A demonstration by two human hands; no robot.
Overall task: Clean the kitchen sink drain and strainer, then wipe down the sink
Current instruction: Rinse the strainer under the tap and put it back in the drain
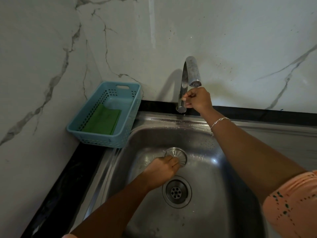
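Steel strainer (178, 154) is pinched in the left hand (163, 169); the right hand (199, 99) grips the tap (192, 71). It is best opened gently, with the strainer held under the spout.

Reaches low with the left arm, left hand (164, 167) knuckles-up, fingers curled on the strainer (180, 154), and stretches the right arm straight and higher, right hand (197, 100) curled, fingertips pinching at the tap (192, 69).

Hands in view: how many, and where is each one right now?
2. The left hand holds the strainer inside the sink, beside the open drain. The right hand grips the faucet low on its stem. None looks hidden.
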